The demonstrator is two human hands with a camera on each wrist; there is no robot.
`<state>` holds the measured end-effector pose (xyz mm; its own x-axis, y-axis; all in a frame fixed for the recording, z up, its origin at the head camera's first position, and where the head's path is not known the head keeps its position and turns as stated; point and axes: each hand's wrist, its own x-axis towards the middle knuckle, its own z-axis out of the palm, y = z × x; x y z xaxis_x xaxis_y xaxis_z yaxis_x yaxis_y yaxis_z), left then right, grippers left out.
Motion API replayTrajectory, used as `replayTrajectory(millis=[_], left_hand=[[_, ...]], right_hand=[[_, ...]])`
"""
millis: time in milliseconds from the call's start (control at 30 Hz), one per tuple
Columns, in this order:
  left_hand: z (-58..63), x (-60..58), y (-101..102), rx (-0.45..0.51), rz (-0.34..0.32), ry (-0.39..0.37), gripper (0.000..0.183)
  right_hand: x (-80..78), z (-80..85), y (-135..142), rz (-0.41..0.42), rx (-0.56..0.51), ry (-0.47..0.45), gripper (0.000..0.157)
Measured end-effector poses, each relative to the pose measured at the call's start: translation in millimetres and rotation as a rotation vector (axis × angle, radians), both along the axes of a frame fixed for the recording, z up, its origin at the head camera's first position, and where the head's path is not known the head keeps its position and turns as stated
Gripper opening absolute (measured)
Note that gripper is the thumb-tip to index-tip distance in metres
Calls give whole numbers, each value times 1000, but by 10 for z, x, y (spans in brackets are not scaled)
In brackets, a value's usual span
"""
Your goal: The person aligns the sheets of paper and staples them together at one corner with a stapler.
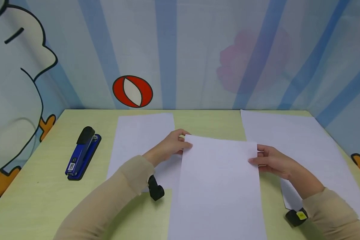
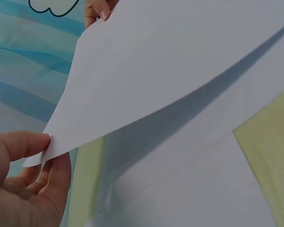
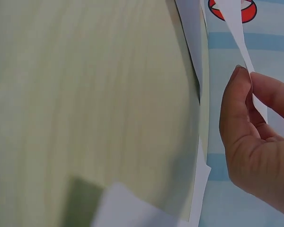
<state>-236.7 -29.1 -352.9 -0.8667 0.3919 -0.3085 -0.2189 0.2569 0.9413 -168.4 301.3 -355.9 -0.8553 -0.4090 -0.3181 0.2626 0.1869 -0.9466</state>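
Note:
A white sheet of paper [image 1: 219, 186] is held up by its far corners above the table. My left hand [image 1: 171, 145] pinches its far left corner between thumb and fingers; the left wrist view shows that left hand [image 2: 33, 175] with the corner in its grip. On the other side, my right hand [image 1: 273, 160] pinches the far right edge, and the right wrist view has the right hand [image 3: 260, 137] with the paper seen nearly edge-on. Under and left of the held sheet lies another white sheet [image 1: 141, 136], partly covered by the left hand and forearm.
White paper [image 1: 297, 143] lies at the table's right side, partly behind the right arm. A blue and black stapler [image 1: 83, 154] rests on the left of the pale yellow-green table [image 1: 42, 200]. A printed cloth backdrop [image 1: 192, 53] stands along the table's far edge.

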Motion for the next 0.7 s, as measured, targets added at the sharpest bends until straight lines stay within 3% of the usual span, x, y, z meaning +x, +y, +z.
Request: replayTrajectory(millis=[233,467,700], left_hand=[[-42,27,-82,-69,-27,10,38],[-91,82,-129,-206,-88,156,35],[-114,83,-145,-240,-102,239,32]], right_hand=[[23,-11,-90,35,-7,-22,44],[24,-13,-148,69,31,-46,58],[8,-33,-205,52,72,-61,62]])
